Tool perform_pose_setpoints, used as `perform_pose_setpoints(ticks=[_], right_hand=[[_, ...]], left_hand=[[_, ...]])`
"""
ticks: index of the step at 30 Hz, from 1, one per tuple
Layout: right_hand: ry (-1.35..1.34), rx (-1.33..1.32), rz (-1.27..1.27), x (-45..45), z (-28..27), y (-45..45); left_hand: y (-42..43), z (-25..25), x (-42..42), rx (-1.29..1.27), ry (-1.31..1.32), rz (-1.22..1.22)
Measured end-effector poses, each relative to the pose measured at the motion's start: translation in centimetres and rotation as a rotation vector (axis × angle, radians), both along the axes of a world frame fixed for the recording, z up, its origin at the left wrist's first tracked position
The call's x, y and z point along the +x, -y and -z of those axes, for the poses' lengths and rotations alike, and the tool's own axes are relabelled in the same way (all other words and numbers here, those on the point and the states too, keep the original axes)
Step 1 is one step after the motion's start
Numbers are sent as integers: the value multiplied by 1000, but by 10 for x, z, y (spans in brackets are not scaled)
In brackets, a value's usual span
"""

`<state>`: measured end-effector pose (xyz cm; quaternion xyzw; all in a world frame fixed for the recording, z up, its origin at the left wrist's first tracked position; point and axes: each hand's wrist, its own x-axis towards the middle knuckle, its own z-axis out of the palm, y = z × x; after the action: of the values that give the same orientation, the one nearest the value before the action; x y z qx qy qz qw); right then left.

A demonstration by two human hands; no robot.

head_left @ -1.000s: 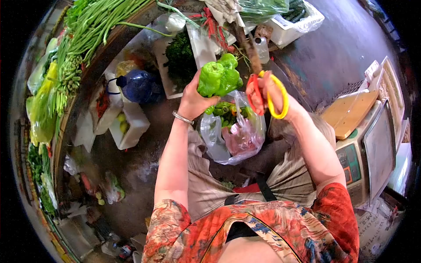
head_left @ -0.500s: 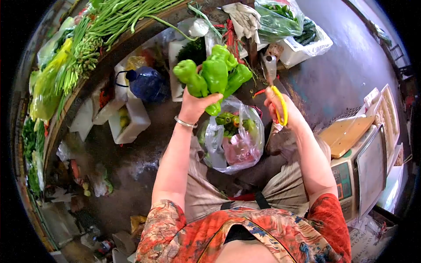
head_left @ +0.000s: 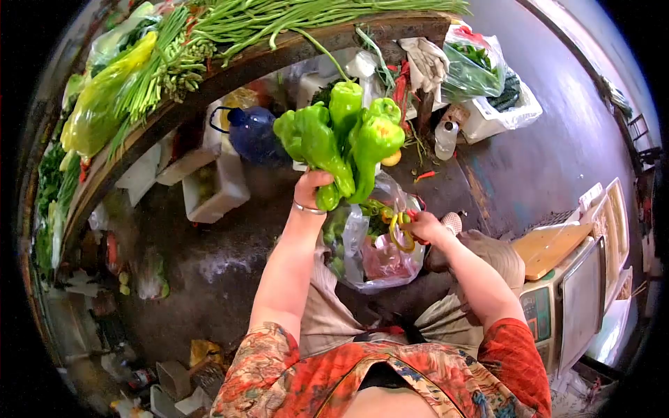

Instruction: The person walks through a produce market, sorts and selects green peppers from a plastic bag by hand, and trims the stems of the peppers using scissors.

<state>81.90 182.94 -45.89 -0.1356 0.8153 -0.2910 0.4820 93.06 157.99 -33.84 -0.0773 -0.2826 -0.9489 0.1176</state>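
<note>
Several green peppers are bunched in my left hand, its fingers wrapped round their lower ends. Below them, between my knees, sits a clear plastic bag with green and reddish peppers and something pink inside. My right hand is closed at the bag's right side, over its opening. It grips scissors with yellow handles; their blades cannot be made out against the bag's contents.
Long green beans lie on a curved wooden stand. Under it are a blue jug and a white foam box. A plastic bottle and a red chili are on the floor. A scale stands right.
My right hand has come down and inward with the scissors, from beside the bottle to the bag. The peppers in my left hand have turned and sit lower in view.
</note>
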Motion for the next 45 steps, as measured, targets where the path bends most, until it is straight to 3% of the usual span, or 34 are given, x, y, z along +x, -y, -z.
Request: perform_pose_setpoints(ticks=[2, 5, 8, 13, 16, 19, 21, 23, 25, 29, 31, 33, 35, 37, 41, 45], right_hand=[[-41, 15, -66, 7, 27, -6], [-220, 106, -358, 9, 67, -15], [-355, 54, -442, 19, 72, -23], [-328, 106, -444, 18, 93, -31], [-461, 150, -681, 15, 115, -37], [-343, 64, -560, 13, 100, -34], [-371, 61, -547, 19, 88, -28], [-510, 98, -725, 22, 97, -27], [-484, 0, -587, 27, 91, -26], [-621, -311, -288, 5, 1, 22], [-122, -601, 101, -9, -45, 32], [21, -956, 325, -11, -100, 33], [-44, -1101, 381, -8, -150, 19], [-96, -1276, 367, -10, -166, 12], [-739, -1075, 83, -14, -182, 11], [-786, -1054, 121, -17, -172, 8]], left_hand=[[7, 9, 4, -1, -17, 50], [5, 5, 12, 19, -9, 31], [7, 4, 16, 1, -16, 32], [-1, -13, 23, 25, -33, -13], [-2, -16, 24, 26, -31, -32], [3, -9, 23, -48, -63, -44], [2, -12, 24, -42, -48, -37], [-1, -16, 22, -41, -34, -23], [-3, -17, 21, -64, 16, -78], [1, -12, 17, -186, 199, -103], [-1, -17, 13, -216, 233, -104], [-2, -14, 9, -251, 253, -122], [-10, -21, 4, -268, 279, -137], [-8, -14, 3, -305, 294, -101], [-19, -19, -5, -370, 343, -42], [-26, -16, -11, -424, 379, -48]])
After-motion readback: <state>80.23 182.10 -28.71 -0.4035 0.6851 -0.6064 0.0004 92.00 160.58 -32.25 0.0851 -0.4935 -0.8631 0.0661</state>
